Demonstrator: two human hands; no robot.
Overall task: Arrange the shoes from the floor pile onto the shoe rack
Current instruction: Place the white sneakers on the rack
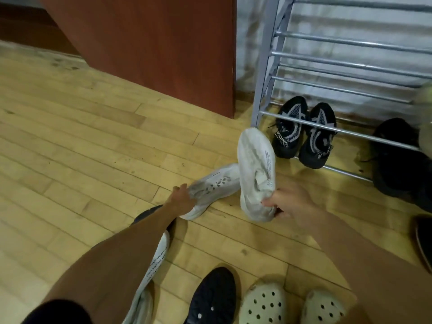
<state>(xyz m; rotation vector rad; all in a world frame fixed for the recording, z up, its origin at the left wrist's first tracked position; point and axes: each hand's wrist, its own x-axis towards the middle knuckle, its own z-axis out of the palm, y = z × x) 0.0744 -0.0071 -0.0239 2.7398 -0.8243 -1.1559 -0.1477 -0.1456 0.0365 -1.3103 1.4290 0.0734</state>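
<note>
Your left hand (181, 200) is gripping one white sneaker (216, 182) at the heel, down near the wooden floor (93, 136). Your right hand (288, 203) is clutching the second white sneaker (256, 167) (toe tilted up) before the shoe rack (350, 64), near the black sneakers (286, 139) on its lowest tier.

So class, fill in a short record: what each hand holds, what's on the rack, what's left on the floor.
Left hand: grips first white sneaker
Right hand: grips second white sneaker by its heel
Rack: black pair on the bottom rails
Floor: pale clogs, black clog, third white sneaker
</note>
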